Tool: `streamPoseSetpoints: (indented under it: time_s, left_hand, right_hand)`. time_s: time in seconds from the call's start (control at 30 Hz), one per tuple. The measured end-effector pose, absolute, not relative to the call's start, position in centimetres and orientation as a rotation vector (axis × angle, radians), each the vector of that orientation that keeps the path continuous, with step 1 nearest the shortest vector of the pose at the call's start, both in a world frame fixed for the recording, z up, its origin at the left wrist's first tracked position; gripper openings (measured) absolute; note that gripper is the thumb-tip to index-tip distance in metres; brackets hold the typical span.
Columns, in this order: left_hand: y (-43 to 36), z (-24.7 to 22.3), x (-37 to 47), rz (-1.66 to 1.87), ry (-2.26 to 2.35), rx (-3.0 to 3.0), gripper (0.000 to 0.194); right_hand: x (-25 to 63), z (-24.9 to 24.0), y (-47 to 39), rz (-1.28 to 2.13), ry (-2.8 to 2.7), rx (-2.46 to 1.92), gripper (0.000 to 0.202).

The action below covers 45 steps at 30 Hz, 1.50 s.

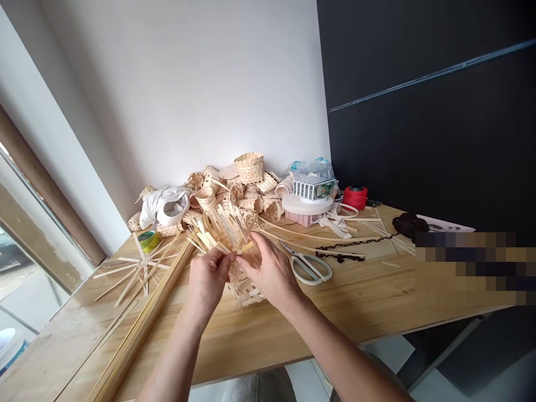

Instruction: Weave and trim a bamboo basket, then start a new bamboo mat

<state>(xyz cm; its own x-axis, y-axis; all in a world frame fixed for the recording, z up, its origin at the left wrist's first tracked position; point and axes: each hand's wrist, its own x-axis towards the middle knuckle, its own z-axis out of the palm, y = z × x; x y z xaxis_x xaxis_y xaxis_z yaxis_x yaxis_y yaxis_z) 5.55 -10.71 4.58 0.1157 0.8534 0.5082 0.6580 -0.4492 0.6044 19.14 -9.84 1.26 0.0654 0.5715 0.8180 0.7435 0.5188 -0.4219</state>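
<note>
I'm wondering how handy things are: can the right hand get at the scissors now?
Probably yes: the scissors lie beside the right hand, handles uncovered, though it would likely first have to release the woven basket.

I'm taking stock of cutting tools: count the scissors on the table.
1: white-handled scissors, lying on the wooden table right of the right hand. More could be hidden beneath the heaped woven baskets.

A pale, part-woven basket (pixel 247 291), loose strips (pixel 228 226) splaying upward, sits between the hands (pixel 209 274) (pixel 273 272).
</note>
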Motion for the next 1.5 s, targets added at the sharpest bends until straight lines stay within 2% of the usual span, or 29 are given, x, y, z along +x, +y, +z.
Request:
streamPoseSetpoints:
  time_s: [0.27,0.47,0.6,0.77,1.5]
  left_hand:
    - [-12.2,3.8,5.9,1.260,1.494,2.143,0.027]
    - [-12.1,3.0,6.2,1.254,1.514,2.228,0.028]
    - [-11.8,2.8,6.0,1.275,1.533,2.203,0.029]
    - [-11.6,3.3,5.8,1.242,1.472,2.217,0.030]
    - [-11.1,3.7,5.6,1.213,1.508,2.348,0.032]
  right_hand:
    - [19.0,2.5,-11.7,-0.160,-1.742,-1.264,0.033]
    - [18.7,2.7,-12.0,-0.059,-1.836,-1.394,0.056]
    - [18.5,1.5,-11.5,-0.109,-1.756,-1.275,0.052]
    - [18.4,0.9,-10.8,-0.178,-1.720,-1.125,0.059]
    - [18.6,1.2,-10.5,-0.125,-1.744,-1.234,0.053]
